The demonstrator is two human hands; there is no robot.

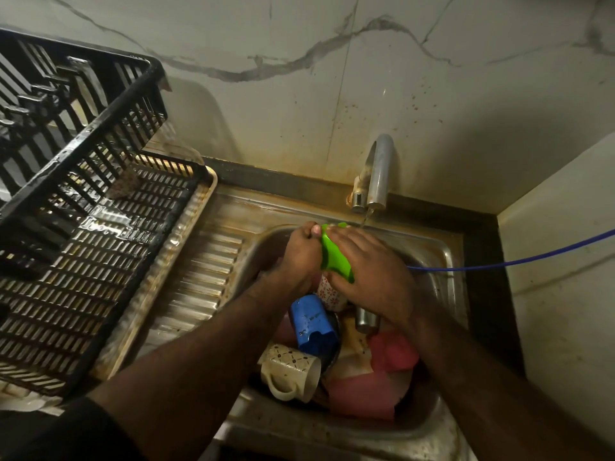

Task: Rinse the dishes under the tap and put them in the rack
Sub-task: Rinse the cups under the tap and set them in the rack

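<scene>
A small green plastic dish [334,257] is being held over the sink [442,247], right below the tap [377,174], where a thin stream of water is running down onto its far edge. It's pinched at the rim by the left hand [301,249], thumb on top, while the right hand [369,266] is laid over its other side with the fingers fairly straight, more pressing and rubbing than gripping (exactly what kind of dish it is can't be made out, since most of it is covered).

Judging by the look, it's light and stiff, not breakable, but slick when wet, so it's best held by the rim with a proper pinch rather than by the flat faces.

Underneath, more stuff is piled in the basin: a blue cup [314,322], a patterned mug [289,371] lying on its side, a floral cup [327,292], a steel tumbler [366,319] and some pink plastic pieces [392,356]. The ceramic ones would be heavier and chippable, so handles are the safer bet there.

The black rack [100,201] sits to the left on the ribbed drainboard [206,277], and looks mostly unfilled. A blue hose [515,259] is draped in from the right.
</scene>
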